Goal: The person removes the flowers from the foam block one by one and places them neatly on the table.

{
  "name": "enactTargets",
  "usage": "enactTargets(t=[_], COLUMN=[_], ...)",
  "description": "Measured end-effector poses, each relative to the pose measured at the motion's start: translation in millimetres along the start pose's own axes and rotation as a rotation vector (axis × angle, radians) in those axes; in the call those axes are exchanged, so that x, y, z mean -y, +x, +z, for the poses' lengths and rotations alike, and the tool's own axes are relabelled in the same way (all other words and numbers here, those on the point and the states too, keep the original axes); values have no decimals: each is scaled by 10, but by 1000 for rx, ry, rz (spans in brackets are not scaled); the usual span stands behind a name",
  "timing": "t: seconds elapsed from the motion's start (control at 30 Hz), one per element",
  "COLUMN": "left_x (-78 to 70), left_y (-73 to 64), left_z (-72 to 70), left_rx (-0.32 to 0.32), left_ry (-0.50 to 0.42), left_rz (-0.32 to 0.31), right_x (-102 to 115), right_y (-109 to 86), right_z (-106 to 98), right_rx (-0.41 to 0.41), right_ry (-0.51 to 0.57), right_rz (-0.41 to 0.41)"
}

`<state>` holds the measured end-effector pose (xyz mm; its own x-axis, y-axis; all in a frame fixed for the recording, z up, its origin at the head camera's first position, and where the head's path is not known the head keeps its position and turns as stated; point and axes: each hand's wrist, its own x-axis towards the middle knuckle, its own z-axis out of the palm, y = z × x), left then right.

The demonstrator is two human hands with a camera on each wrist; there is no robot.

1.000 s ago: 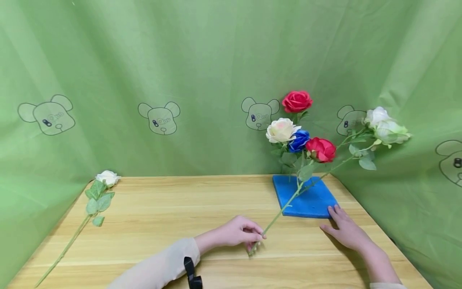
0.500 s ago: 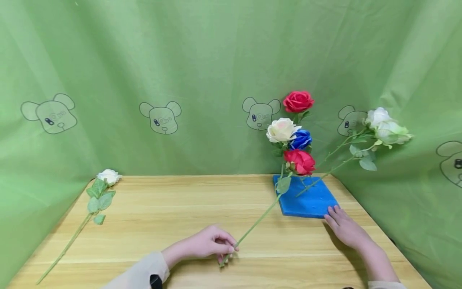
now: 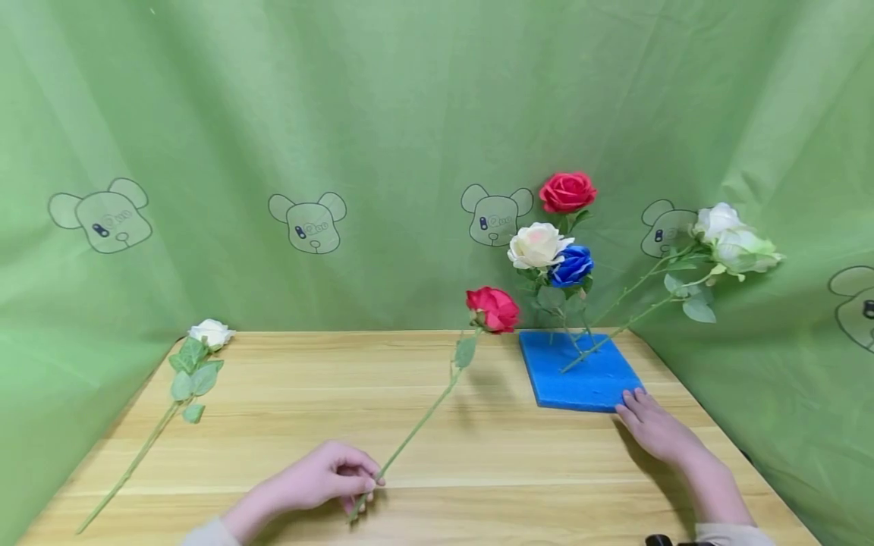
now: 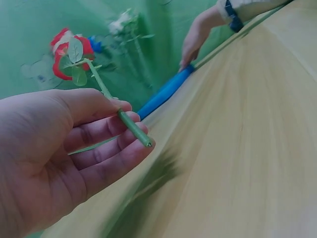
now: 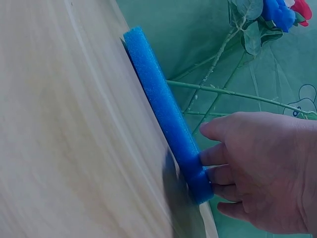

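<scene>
My left hand [image 3: 326, 478] pinches the lower stem of a red rose [image 3: 493, 309] between thumb and fingers. The rose slants up to the right, and its cut stem end [image 4: 148, 144] pokes out past the fingertips in the left wrist view. At the right, my right hand [image 3: 657, 428] rests its fingertips on the near right corner of a blue foam board [image 3: 580, 387]. Standing in the board are another red rose [image 3: 568, 192], a cream rose [image 3: 539, 246] and a blue rose [image 3: 572, 265]. Two white roses [image 3: 740, 246] lean from it to the right.
On the left of the wooden table [image 3: 287, 417] lies a white rose [image 3: 212, 334] with a long leafy stem. A green curtain [image 3: 382, 114] printed with bear heads encloses the back and both sides.
My left hand has drawn the red rose leftward and toward me, away from the blue foam board and the flowers in it. The right hand has stayed on the board's corner.
</scene>
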<state>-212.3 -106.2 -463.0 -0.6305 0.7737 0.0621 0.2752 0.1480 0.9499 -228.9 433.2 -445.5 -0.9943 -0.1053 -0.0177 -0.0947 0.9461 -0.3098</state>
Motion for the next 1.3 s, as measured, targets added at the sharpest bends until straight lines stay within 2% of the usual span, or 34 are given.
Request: enactTargets(t=[0.13,0.33,0.47,0.63,0.73,0.9,1.03,1.17,1.3], left_x=[35,91,111,151,172,185,172,175,227], left_y=[-205,-497,-652,-799,-877,-1014,-1126,-1237,-1337], left_z=[-96,-248,-352,-496,-590,-741,-840,-938,-1043], left_rx=[-42,-90,-109,-144,-161,-157,-157,-175,-180], left_ry=[-9,-44,-100,-163,-170,-185,-188,-185,-238], left_rz=[-5,-60,-77,-77,-83,-98,-87,-119,-150], right_x=[-24,-56,-59,-43,-34,-28,-40,-53,-66], right_y=[9,33,35,19,14,16,20,23,32], right_z=[2,11,2,-15,-23,-32,-19,-10,-14], right_rx=[-5,-6,4,13,8,1,2,1,-5], right_ry=[4,1,3,19,17,10,10,15,16], right_rz=[-6,-7,-2,2,1,1,2,2,-1])
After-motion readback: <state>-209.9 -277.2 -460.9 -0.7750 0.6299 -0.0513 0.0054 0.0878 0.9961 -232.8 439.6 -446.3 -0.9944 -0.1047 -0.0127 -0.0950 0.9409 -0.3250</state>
